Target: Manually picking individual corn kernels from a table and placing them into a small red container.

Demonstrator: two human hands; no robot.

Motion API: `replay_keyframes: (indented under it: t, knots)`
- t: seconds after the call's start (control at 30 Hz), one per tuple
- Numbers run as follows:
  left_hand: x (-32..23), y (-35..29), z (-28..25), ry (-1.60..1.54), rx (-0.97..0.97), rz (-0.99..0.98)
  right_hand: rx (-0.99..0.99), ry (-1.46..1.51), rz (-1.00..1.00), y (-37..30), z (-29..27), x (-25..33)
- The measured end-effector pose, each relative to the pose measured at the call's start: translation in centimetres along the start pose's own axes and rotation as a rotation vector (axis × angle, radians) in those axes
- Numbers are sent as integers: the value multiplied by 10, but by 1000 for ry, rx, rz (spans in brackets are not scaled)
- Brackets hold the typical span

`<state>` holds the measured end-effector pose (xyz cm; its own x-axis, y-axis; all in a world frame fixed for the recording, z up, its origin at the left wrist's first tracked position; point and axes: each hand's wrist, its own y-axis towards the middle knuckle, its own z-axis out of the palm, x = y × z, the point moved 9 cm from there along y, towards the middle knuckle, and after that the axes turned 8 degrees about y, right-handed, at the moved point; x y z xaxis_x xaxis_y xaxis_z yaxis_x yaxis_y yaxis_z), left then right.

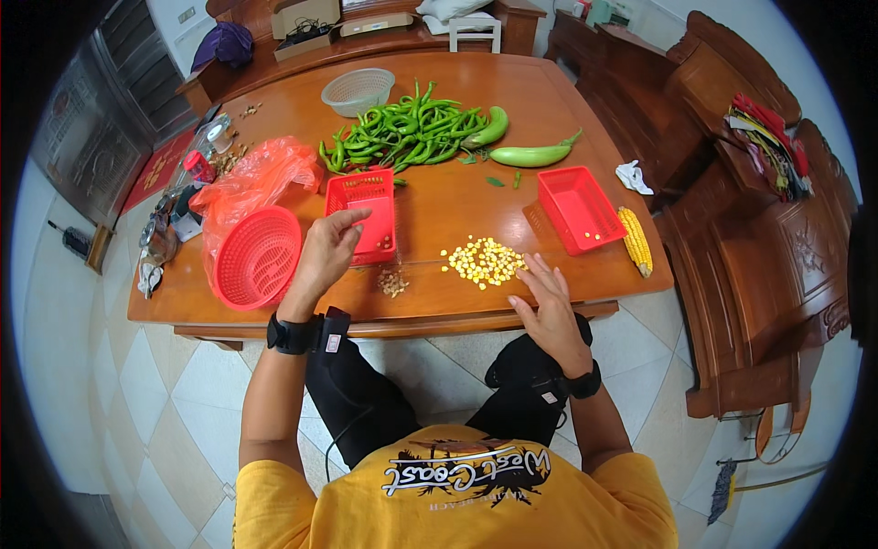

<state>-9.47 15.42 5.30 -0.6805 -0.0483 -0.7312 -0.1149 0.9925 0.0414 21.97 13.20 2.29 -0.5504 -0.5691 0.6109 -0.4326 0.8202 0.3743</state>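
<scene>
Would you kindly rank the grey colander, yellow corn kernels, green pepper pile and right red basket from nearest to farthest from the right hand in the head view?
1. Yellow corn kernels: beside the right hand, to its left.
2. Right red basket: beyond it, slightly right.
3. Green pepper pile: farther back, left.
4. Grey colander: farthest, upper left.

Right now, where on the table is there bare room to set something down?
One patch: the table between the left rectangular basket and the right rectangular basket, peppers behind, corn kernels in front, with a few green scraps. Another lies behind the right-hand eggplant. The left side is crowded: orange bag, round basket, small containers.
</scene>
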Motion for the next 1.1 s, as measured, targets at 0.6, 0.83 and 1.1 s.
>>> replay_keyframes:
  t: [0.6, 0.83, 1.1]
  knots:
    - [-84, -23, 101, 175, -6, 448, -160, 237, 8, -16, -12, 7]
    - [-89, -30, 142, 129, 79, 480, -148, 248, 13, -6, 7, 7]
    - [-88, -26, 157, 176, 50, 462, -76, 381, 110, -17, 19, 10]
